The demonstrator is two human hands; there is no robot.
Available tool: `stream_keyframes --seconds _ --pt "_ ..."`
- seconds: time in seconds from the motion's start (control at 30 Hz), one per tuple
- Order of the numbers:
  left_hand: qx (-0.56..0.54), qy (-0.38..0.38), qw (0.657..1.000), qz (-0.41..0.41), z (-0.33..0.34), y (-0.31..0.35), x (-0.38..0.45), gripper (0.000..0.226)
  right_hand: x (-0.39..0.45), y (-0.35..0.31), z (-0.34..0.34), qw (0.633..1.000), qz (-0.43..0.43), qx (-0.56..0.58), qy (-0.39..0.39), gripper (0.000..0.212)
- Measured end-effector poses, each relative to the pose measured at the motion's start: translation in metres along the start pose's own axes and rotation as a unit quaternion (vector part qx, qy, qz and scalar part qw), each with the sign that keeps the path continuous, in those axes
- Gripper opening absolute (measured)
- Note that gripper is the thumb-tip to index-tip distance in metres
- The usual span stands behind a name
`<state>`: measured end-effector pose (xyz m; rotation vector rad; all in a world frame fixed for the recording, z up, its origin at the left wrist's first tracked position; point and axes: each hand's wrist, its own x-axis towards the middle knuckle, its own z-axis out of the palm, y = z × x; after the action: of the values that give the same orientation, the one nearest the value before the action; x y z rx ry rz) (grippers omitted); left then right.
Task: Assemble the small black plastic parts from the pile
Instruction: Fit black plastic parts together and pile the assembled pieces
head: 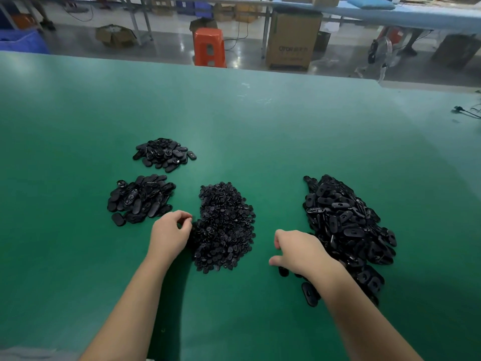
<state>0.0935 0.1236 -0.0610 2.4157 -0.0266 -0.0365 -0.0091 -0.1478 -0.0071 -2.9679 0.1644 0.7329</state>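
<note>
A heap of small round black parts (pixel 226 225) lies in the middle of the green table (pixel 260 131). To its right sits a larger pile of black oval shells (pixel 346 225). Two smaller piles of oval pieces lie at the left, one nearer (pixel 140 199) and one farther (pixel 164 155). My left hand (pixel 169 235) is at the left edge of the middle heap, fingers curled, fingertips among the small parts. My right hand (pixel 302 251) lies palm down at the near left edge of the big pile, its fingers curled and hidden among the shells.
Beyond the table's far edge stand an orange stool (pixel 209 46), a large cardboard box (pixel 292 40) and a fan (pixel 382 52). A black cable (pixel 466 112) lies at the table's right edge. Another bench runs along the back.
</note>
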Motion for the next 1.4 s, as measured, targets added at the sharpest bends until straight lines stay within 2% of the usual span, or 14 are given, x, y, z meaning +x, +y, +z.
stream_keyframes --seconds 0.17,0.3,0.4,0.5,0.63,0.7,0.93,1.03,1.23,1.4 --pt "0.021 -0.025 0.999 -0.038 -0.006 -0.002 0.007 0.023 0.002 -0.007 0.002 0.999 -0.008 0.038 0.023 0.024" --pt "-0.001 -0.027 0.998 -0.052 -0.01 -0.006 0.007 0.023 0.0 -0.007 -0.001 0.998 0.001 0.059 0.033 0.035" --pt "0.014 -0.043 0.998 -0.041 -0.011 -0.006 0.007 0.023 -0.001 -0.005 -0.001 0.999 0.023 0.037 -0.017 0.045" --pt "0.015 -0.052 0.998 -0.041 -0.013 -0.007 0.008 0.023 -0.001 -0.005 -0.001 0.998 0.026 0.053 -0.037 0.042" --pt "0.012 -0.058 0.998 -0.038 -0.015 -0.007 0.007 0.018 0.001 -0.009 -0.001 0.999 0.011 0.039 -0.005 0.027" --pt "0.009 -0.053 0.998 -0.03 -0.015 -0.006 0.006 0.014 0.003 -0.01 -0.001 0.999 0.015 0.047 0.012 0.027" --pt "0.025 -0.058 0.998 -0.02 -0.015 -0.002 0.006 0.007 0.008 -0.011 -0.002 0.997 0.016 0.072 0.036 0.049" --pt "0.033 -0.059 0.998 -0.017 -0.015 -0.001 0.006 0.005 0.009 -0.01 -0.004 0.992 0.011 0.112 0.058 0.05" --pt "0.049 -0.098 0.994 -0.032 -0.018 0.002 0.016 0.012 0.01 -0.011 -0.009 0.98 0.007 0.183 0.079 0.037" --pt "0.08 -0.135 0.987 -0.04 -0.02 0.008 0.024 0.011 0.011 -0.013 -0.009 0.954 0.021 0.275 0.121 0.03"
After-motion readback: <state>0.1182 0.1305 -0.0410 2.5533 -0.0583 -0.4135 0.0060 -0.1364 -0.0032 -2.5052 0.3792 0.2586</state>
